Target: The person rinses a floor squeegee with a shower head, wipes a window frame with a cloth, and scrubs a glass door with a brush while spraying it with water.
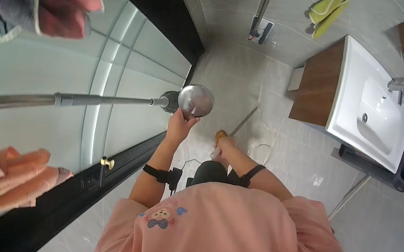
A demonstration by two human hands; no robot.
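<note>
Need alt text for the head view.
A person in a pink top holds a round, shiny metal object in the left hand and a brown-tipped item, hard to identify, in the right hand, above a grey tiled floor. A white sink stands to the right; a telescopic pole crosses pale panels at left.

1 round, shiny silver metal piece (pixel 197 99) is gripped at its lower rim by the left hand (pixel 181 122); broad face turned up, dome or dish can't be told. 1 amber-brown rounded piece (pixel 220 135) is held in the right hand (pixel 226 149), low down, partly covered by the fingers.
</note>
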